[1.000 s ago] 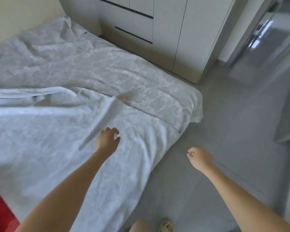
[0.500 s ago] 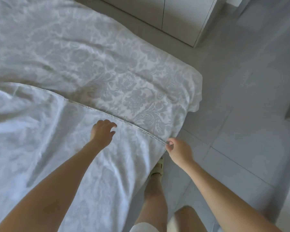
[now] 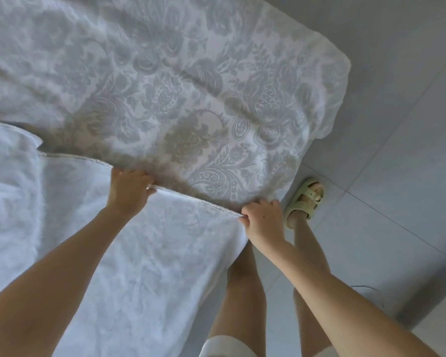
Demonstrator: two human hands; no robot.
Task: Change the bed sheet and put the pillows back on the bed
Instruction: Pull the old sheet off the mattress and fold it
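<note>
A white bed sheet (image 3: 139,253) with a faint floral weave lies folded back over the near part of the bed. Its hemmed edge (image 3: 196,199) runs across the middle of the view. My left hand (image 3: 128,190) grips that hem with curled fingers. At the sheet's corner near the bedside, my right hand (image 3: 264,221) pinches the same hem. Beyond the hem lies the flat floral-patterned layer of the bed (image 3: 191,86), reaching to the bed's far corner (image 3: 337,73). No pillows are in view.
Grey tiled floor (image 3: 397,176) lies to the right of the bed. My legs stand beside the bed, one foot in a pale green sandal (image 3: 305,199).
The view has dropped and closed in on the bed. My left hand reached forward and took hold of the hem. My right hand came in from over the floor and now pinches the sheet's corner.
</note>
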